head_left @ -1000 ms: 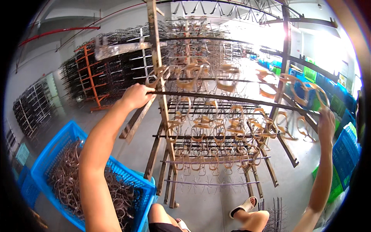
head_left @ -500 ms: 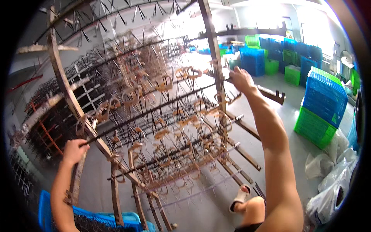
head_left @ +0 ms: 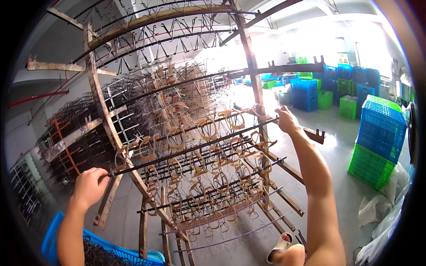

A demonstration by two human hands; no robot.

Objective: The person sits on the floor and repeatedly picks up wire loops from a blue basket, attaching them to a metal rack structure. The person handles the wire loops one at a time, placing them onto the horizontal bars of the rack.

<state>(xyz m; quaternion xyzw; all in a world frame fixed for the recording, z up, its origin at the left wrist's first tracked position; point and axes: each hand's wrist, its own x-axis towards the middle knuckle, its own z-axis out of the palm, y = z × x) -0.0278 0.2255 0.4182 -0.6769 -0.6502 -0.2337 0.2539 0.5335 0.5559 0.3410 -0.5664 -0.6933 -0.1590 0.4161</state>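
The lower edge cut off the blue basket (head_left: 52,237) at lower left, where the left forearm (head_left: 71,230) hid part of it. The left hand (head_left: 91,186) covered its end of the black bar (head_left: 191,149). Glare blanked the windows (head_left: 372,51) at upper right; pieces on the far racks (head_left: 186,86) were too small to tell apart.

Thin dark bar (head_left: 195,148) was gripped at both ends and ran slantwise across the view, left end lower than the right. It crossed the two uprights of a rusty metal rack (head_left: 96,80), though I honestly couldn't tell if it was touching them. A row of tan, loop-shaped pieces (head_left: 205,120) stood just above it, kinda spaced out along its length.
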